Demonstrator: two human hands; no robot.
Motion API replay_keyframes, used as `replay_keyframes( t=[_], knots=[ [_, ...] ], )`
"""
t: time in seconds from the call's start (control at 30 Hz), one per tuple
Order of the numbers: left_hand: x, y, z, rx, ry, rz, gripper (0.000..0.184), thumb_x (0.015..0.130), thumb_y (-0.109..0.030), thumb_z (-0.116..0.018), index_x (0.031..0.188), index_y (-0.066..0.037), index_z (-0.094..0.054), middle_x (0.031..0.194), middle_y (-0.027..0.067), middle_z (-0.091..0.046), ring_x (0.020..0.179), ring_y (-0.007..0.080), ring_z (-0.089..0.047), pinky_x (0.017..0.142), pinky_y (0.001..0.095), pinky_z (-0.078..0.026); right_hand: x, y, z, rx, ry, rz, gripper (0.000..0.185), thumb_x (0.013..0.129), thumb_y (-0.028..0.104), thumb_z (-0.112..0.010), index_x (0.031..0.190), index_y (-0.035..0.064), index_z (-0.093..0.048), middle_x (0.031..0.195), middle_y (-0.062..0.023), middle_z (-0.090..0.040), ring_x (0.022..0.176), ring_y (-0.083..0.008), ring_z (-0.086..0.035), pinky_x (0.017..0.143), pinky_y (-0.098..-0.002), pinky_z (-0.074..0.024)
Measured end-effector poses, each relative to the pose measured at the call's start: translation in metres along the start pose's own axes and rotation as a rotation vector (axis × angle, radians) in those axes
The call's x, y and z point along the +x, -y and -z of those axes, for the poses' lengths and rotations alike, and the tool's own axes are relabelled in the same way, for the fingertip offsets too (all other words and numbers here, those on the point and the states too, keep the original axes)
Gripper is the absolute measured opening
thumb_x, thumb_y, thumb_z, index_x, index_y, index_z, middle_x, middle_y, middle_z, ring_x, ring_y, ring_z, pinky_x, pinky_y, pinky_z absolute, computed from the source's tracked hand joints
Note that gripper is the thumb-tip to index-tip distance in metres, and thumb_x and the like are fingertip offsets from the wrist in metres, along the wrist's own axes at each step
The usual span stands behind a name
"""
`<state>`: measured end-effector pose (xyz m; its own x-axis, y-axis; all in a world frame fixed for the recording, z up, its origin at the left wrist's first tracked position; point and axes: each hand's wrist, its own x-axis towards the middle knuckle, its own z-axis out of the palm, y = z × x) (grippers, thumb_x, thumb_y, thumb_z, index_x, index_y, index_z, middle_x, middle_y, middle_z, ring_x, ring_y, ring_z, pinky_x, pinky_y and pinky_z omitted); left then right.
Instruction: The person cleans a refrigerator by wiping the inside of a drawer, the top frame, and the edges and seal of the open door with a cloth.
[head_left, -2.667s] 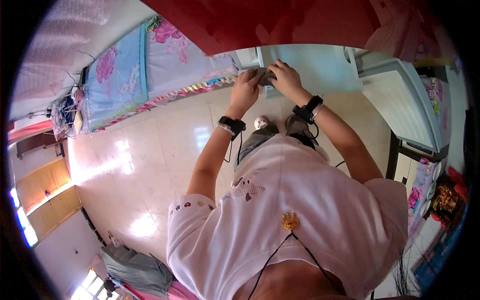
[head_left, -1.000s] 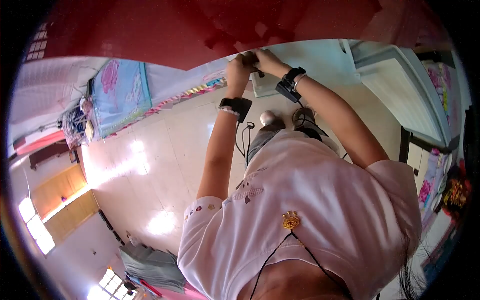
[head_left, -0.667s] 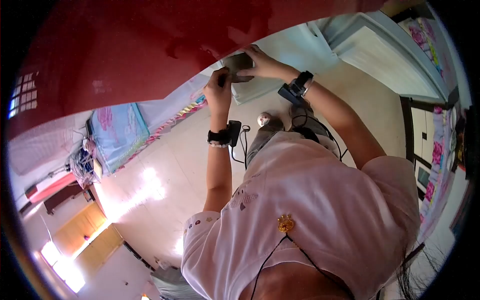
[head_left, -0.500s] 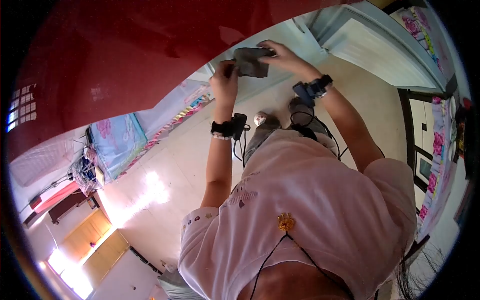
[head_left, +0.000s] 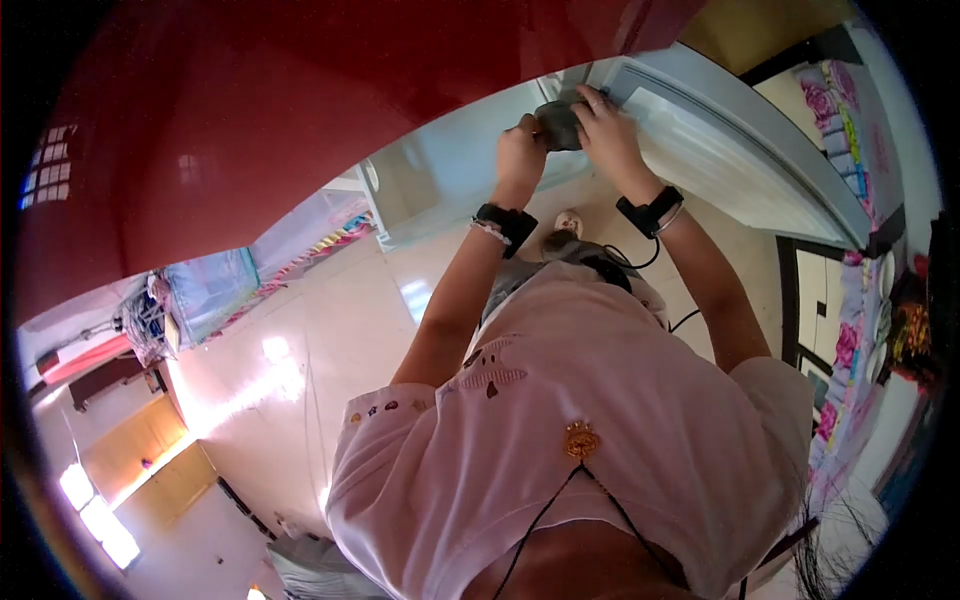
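Note:
A dark grey cloth (head_left: 558, 126), looking folded or bunched, is between my two hands in front of the open white compartment. My left hand (head_left: 521, 160) is closed on its left edge, with fingers curled. My right hand (head_left: 608, 135) has its fingers bent over the right side of the cloth, gripping it. Behind the hands is a pale, glassy shelf or drawer (head_left: 455, 150) of what looks like a fridge. Its white door (head_left: 730, 150) stands open on the right.
A glossy red panel (head_left: 300, 90) fills the upper left, close above the hands. Tiled floor (head_left: 330, 330) lies below. To the left is a blue covered item (head_left: 208, 290); along the right runs a flowered cloth edging (head_left: 846, 345). A cable (head_left: 640, 262) hangs by my right wrist.
Both hands have moved right, closer together and toward the open door. The cloth was spread wider between them and now looks smaller and bunched. More of the pale compartment shows.

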<state>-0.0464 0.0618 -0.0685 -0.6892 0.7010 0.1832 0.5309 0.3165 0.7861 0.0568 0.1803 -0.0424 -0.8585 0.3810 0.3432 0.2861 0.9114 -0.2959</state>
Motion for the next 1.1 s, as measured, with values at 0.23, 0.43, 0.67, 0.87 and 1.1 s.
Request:
replay_keyframes(
  t=[0.23, 0.43, 0.67, 0.87, 1.1],
  knots=[
    [0.000, -0.009, -0.023, 0.070, 0.230, 0.342, 0.024, 0.073, -0.016, -0.058, 0.083, 0.005, -0.055, 0.074, 0.0240, -0.059, 0.072, 0.0374, -0.059, 0.061, 0.0409, -0.047, 0.005, -0.001, -0.007, 0.040, 0.258, -0.064, 0.031, 0.075, 0.009, -0.054, 0.104, -0.0022, -0.051, 0.110, -0.0164, -0.053, 0.093, -0.0322, -0.055, 0.077, -0.0381, -0.0463],
    [0.008, 0.004, -0.042, 0.156, 0.220, 0.288, 0.036, 0.076, -0.029, -0.055, 0.082, 0.006, -0.057, 0.072, 0.0245, -0.059, 0.070, 0.0364, -0.060, 0.062, 0.0419, -0.047, -0.002, -0.014, -0.028, 0.085, 0.317, -0.014, 0.024, 0.076, 0.006, -0.053, 0.097, -0.0041, -0.050, 0.094, -0.0196, -0.055, 0.077, -0.0352, -0.059, 0.068, -0.0427, -0.0490],
    [0.023, 0.004, -0.044, 0.027, 0.381, 0.446, 0.031, 0.071, -0.026, -0.056, 0.076, 0.003, -0.062, 0.079, 0.0219, -0.062, 0.076, 0.0355, -0.060, 0.065, 0.0397, -0.048, 0.007, -0.015, -0.030, 0.287, 0.469, -0.095, 0.035, 0.074, -0.003, -0.043, 0.109, -0.0073, -0.046, 0.099, -0.0279, -0.053, 0.094, -0.0400, -0.051, 0.079, -0.0441, -0.0424],
    [0.066, 0.036, -0.056, -0.018, 0.169, 0.373, 0.028, 0.065, -0.020, -0.062, 0.082, 0.002, -0.061, 0.078, 0.0212, -0.062, 0.075, 0.0359, -0.060, 0.065, 0.0405, -0.048, 0.032, -0.011, -0.048, 0.485, 0.263, -0.125, 0.045, 0.073, -0.006, -0.042, 0.119, -0.0067, -0.039, 0.108, -0.0302, -0.048, 0.103, -0.0417, -0.046, 0.087, -0.0423, -0.0384],
    [0.092, 0.044, -0.053, 0.103, 0.131, -0.028, 0.028, 0.075, -0.013, -0.048, 0.102, -0.008, -0.057, 0.100, 0.0142, -0.059, 0.083, 0.0282, -0.057, 0.073, 0.0352, -0.045, 0.054, -0.015, -0.061, 0.424, 0.321, -0.182, 0.063, 0.072, -0.001, -0.054, 0.125, -0.0070, -0.021, 0.116, -0.0306, -0.042, 0.109, -0.0407, -0.042, 0.088, -0.0409, -0.0383]
  ],
)
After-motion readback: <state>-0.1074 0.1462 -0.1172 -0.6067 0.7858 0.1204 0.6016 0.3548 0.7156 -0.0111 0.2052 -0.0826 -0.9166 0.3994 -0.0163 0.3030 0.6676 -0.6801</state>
